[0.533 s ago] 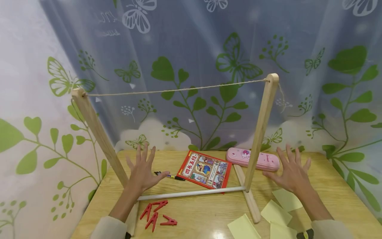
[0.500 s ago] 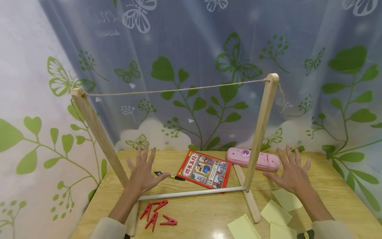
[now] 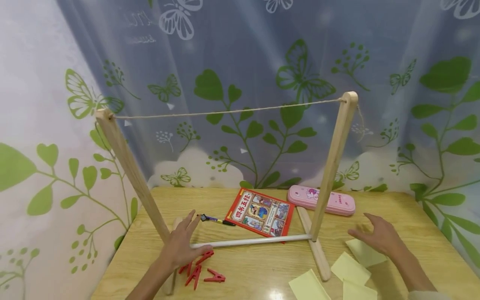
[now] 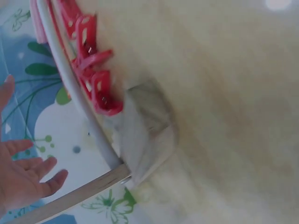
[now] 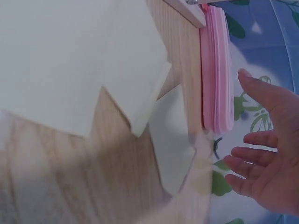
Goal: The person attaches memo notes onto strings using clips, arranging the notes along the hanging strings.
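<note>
My left hand hovers by the left foot of a wooden stand, fingers loosely extended and nothing in them. In the head view its thumb overlaps the stand's white rod, close to several red clothespins, which also show in the left wrist view as red clothespins. My right hand is over the right side of the table, relaxed and holding nothing. Just below it lie pale yellow paper notes, some overlapping. The right wrist view shows these paper notes beneath the hand's level.
Two wooden posts stand upright with a thin string tied between their tops. Behind the rod lie a red picture book, a black-capped marker and a pink pencil case. A patterned curtain hangs behind the table.
Both hands have come down from their raised, spread-finger pose, their fingers now more relaxed. The left is nearer the clothespins, the right nearer the paper notes. The head view has shifted slightly.
</note>
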A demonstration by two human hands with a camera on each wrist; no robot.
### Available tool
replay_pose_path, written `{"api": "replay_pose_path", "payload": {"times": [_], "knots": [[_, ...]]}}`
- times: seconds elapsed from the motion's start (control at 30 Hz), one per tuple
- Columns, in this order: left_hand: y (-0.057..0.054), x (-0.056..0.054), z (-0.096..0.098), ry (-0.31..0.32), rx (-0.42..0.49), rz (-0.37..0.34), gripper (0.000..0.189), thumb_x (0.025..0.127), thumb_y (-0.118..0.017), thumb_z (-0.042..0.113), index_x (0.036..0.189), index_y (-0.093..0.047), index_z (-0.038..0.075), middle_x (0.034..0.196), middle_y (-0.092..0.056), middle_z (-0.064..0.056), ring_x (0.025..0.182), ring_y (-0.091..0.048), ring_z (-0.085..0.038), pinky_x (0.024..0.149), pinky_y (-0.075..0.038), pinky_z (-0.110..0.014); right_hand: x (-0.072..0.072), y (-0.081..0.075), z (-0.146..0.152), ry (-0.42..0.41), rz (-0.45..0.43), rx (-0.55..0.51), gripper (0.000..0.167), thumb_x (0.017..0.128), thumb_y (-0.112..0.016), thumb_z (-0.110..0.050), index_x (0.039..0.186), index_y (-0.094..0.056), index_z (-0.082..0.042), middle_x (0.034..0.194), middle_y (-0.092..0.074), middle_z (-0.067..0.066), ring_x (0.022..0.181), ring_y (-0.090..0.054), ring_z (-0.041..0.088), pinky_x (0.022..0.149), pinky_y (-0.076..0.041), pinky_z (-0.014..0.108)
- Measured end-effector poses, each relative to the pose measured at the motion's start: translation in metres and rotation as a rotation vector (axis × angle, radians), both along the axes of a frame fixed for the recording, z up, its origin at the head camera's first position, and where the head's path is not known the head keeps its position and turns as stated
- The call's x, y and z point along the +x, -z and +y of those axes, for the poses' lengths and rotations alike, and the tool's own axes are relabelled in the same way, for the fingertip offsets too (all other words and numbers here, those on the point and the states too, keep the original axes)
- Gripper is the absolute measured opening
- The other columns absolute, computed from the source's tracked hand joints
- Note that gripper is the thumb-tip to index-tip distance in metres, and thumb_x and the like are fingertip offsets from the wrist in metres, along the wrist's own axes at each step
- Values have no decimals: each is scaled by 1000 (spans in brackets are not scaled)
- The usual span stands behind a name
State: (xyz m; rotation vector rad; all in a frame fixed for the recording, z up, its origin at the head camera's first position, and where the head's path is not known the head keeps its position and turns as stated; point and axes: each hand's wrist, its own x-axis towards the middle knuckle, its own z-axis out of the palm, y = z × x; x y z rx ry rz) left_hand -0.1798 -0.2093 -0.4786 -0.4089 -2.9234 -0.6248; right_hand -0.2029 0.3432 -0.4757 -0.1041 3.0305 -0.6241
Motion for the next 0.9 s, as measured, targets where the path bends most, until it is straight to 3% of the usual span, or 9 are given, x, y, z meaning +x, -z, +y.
{"api": "replay_pose_path", "payload": {"times": [0.2, 0.33, 0.5, 0.67, 0.77, 0.87, 0.9], "knots": [[4, 15, 0, -11, 41, -45, 76, 75, -75, 50, 132, -53, 7, 135, -51, -14, 121, -52, -35, 93, -47, -51, 8, 7, 15, 18, -55, 9, 87, 85, -62, -54, 119, -47, 24, 116, -52, 43, 99, -55, 55, 76, -50, 55], [11, 22, 0, 26, 68, -33, 50, 73, -80, 35, 110, -65, 5, 108, -62, -7, 97, -61, -23, 78, -52, -37, 9, 17, 25, 37, -102, 20, 85, 83, -63, -56, 112, -52, 23, 107, -58, 40, 95, -57, 53, 77, -50, 54], [22, 25, 1, 85, 97, 7, 28, 71, -83, 25, 88, -68, 8, 82, -58, 3, 71, -52, -10, 59, -43, -22, 11, 24, 31, 90, -165, 1, 85, 81, -64, -58, 107, -54, 22, 101, -61, 35, 90, -59, 48, 76, -50, 51], [29, 23, 5, 27, 53, -63, 19, 72, -82, 25, 74, -65, 15, 71, -50, 7, 63, -40, -3, 54, -34, -19, 10, 24, 30, 105, -202, 11, 87, 77, -67, -61, 102, -53, 21, 98, -60, 36, 87, -58, 46, 76, -50, 50], [31, 24, 7, 9, 9, -84, 24, 72, -81, 24, 66, -59, 18, 66, -45, 8, 61, -35, -3, 52, -30, -19, 10, 24, 29, 108, -217, 17, 90, 73, -70, -61, 102, -52, 22, 99, -59, 37, 89, -57, 49, 77, -50, 50], [32, 24, 9, 4, -21, -96, 28, 72, -81, 22, 62, -55, 20, 65, -43, 9, 60, -36, -4, 52, -30, -19, 12, 25, 30, 119, -234, -3, 87, 71, -73, -59, 98, -54, 22, 95, -59, 36, 83, -59, 41, 72, -51, 47], [33, 24, 9, 4, -26, -96, 28, 72, -81, 21, 61, -55, 20, 65, -44, 8, 60, -36, -4, 52, -30, -20, 12, 26, 30, 130, -246, -15, 82, 70, -74, -58, 89, -55, 19, 85, -60, 30, 75, -58, 35, 68, -52, 44]]}}
